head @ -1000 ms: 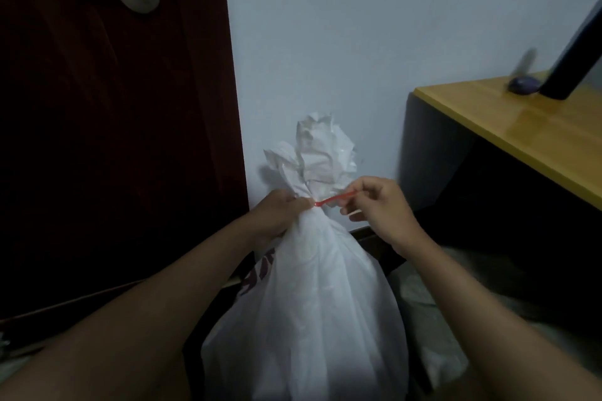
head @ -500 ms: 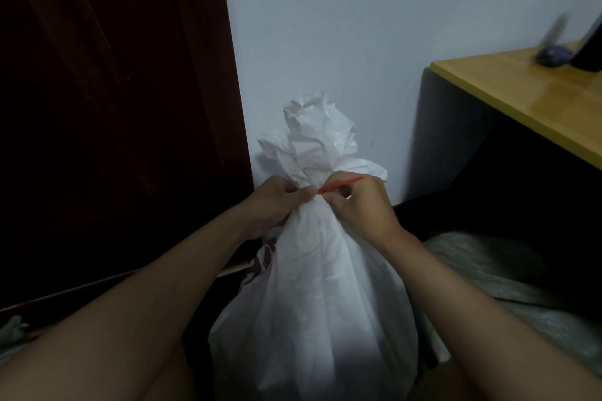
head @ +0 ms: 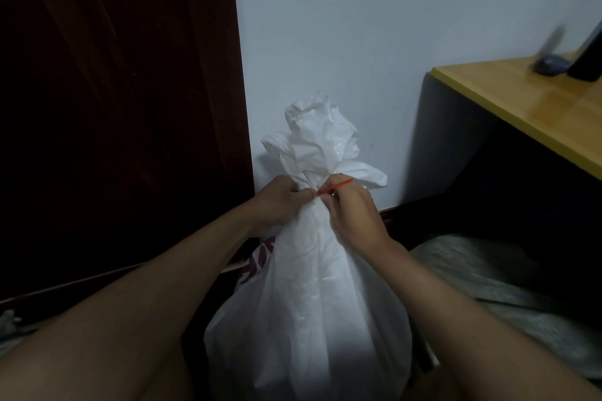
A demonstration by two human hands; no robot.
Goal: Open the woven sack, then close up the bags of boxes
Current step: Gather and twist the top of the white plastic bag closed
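A tall white plastic bag (head: 309,296) stands on the floor against the wall, its top gathered into a crumpled tuft. My left hand (head: 280,202) grips the gathered neck from the left. A thin red tie (head: 335,186) runs across the neck, and my right hand (head: 353,208) pinches it, its free end pointing up and to the right. The bag's contents are hidden.
A dark red door (head: 114,91) fills the left side. A yellow wooden table (head: 521,104) juts in at the right, with a small dark object (head: 550,65) on it. A grey woven sack (head: 508,290) lies low on the right.
My right hand has moved in from the right, close against the bag's neck, still pinching the red tie. My left hand keeps its grip on the neck.
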